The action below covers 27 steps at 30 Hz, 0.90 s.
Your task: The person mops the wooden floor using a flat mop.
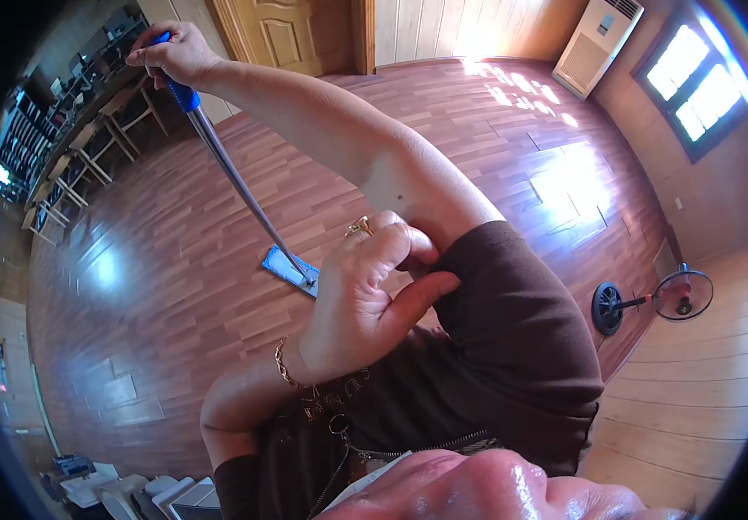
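Observation:
My right arm reaches across to the upper left, and my right hand (174,56) is wrapped round the blue grip of a flat mop (239,182). The mop's metal pole slants down to a flat blue head (285,267) resting on the wooden floor; my left hand hides part of that end. Bent in front of my chest, my left hand (374,282) has its thumb and fingers closed at the hem of my brown right sleeve (521,303). The fingertips are partly hidden against the arm. A ring and a bracelet (284,362) are on this hand and wrist.
Several chairs (88,160) line a long counter at the left. A standing fan (621,305) is at the right by the wall. A tall white air conditioner (597,43) stands at the far right, near a window (694,82). A wooden door (296,35) is at the back.

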{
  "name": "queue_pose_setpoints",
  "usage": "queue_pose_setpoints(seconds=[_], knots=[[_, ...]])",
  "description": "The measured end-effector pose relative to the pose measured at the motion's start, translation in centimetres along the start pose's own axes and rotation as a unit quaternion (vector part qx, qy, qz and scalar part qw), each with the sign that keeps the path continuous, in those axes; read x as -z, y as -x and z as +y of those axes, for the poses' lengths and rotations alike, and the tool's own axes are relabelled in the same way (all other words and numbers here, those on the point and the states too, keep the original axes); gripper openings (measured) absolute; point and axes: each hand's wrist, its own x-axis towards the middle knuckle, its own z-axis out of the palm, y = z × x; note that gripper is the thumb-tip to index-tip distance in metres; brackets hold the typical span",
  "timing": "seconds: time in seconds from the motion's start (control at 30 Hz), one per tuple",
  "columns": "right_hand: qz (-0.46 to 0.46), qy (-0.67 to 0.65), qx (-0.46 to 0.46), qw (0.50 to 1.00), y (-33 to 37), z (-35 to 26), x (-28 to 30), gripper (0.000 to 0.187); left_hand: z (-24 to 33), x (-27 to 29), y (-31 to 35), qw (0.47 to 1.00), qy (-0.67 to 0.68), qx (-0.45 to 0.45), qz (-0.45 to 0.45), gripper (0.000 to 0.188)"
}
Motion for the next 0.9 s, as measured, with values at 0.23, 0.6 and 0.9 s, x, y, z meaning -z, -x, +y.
queue_pose_setpoints(seconds=[0.23,0.6,0.9], knots=[[0.022,0.025,0.006,0.999,0.7,-1.5,3.2,0.014,0.4,-0.9,0.2,0.998,0.054,0.005,-0.019,0.015],[0.052,0.045,-0.018,0.997,-1.6,-0.2,4.8,0.022,3.3,-2.0,0.5,0.628,0.775,0.068,0.025,0.024],[0.017,0.012,-0.061,0.998,-0.4,0.7,1.6,0.022,2.8,-2.5,0.5,0.642,0.754,0.061,-0.129,0.031]])
